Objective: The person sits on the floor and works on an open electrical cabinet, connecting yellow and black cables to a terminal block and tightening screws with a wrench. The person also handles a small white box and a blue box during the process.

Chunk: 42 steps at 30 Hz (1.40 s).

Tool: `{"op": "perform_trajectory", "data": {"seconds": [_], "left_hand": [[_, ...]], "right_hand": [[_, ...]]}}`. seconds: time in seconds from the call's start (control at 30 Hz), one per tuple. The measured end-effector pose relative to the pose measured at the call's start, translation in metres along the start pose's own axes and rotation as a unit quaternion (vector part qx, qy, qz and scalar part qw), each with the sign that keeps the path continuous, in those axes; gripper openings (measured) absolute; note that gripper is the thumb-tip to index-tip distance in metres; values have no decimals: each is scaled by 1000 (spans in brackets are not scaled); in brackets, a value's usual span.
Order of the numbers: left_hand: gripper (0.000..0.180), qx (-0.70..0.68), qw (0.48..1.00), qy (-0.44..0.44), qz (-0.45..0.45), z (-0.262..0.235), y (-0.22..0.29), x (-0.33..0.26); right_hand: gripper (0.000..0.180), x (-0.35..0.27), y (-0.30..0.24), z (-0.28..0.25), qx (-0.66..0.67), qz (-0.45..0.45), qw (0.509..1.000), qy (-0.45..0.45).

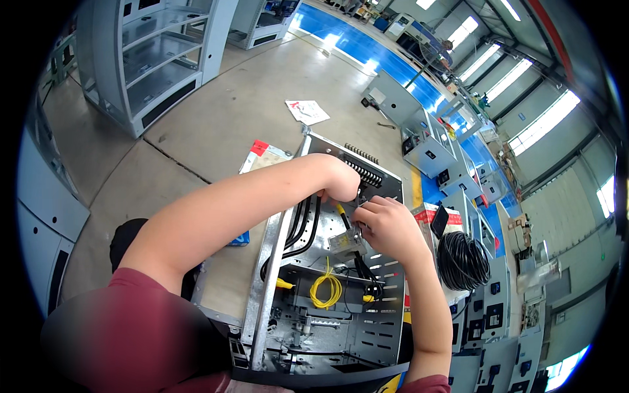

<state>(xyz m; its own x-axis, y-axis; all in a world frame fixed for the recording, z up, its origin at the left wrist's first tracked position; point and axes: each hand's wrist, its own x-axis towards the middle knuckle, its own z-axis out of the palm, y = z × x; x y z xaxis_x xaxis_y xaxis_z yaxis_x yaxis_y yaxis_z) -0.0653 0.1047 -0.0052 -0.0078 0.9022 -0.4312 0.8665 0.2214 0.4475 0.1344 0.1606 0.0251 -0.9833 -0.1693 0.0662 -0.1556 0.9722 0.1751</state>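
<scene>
An open grey metal cabinet [262,308] lies in front of me, and both hands are inside its far part. My left hand [342,183] is bent inward and closed, its fingers mostly hidden beneath it, beside a black cable with a yellow sleeve [341,209]. Just right of it, my right hand [392,226] has curled fingers pinched together; what they hold is hidden. A clear plastic-covered component [347,242] sits below the hands. Behind them runs a row of black ribbed parts [368,175]. Thick black cables [304,226] curve along the left wall.
A yellow wire coil [325,291] lies lower in the cabinet. A black cable coil [462,261] and a phone-like dark slab [439,221] are at the right. A white sheet [306,112] lies on the floor. Grey cabinets [164,59] stand far left, more units right.
</scene>
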Motion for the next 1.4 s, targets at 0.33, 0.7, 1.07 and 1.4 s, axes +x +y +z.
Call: {"op": "perform_trajectory", "data": {"seconds": [0.33, 0.7, 1.07, 1.4], "left_hand": [[35, -35, 999, -28, 3, 0, -1, 2], [59, -104, 991, -64, -59, 11, 2, 15], [43, -432, 891, 52, -131, 47, 11, 44], [34, -493, 857, 74, -128, 51, 24, 42]], "right_hand": [[20, 3, 1, -2, -5, -13, 1000, 1], [12, -8, 8, 10, 174, 194, 938, 230], [22, -15, 14, 9, 126, 120, 925, 338], [26, -32, 17, 5, 108, 95, 929, 342]]}}
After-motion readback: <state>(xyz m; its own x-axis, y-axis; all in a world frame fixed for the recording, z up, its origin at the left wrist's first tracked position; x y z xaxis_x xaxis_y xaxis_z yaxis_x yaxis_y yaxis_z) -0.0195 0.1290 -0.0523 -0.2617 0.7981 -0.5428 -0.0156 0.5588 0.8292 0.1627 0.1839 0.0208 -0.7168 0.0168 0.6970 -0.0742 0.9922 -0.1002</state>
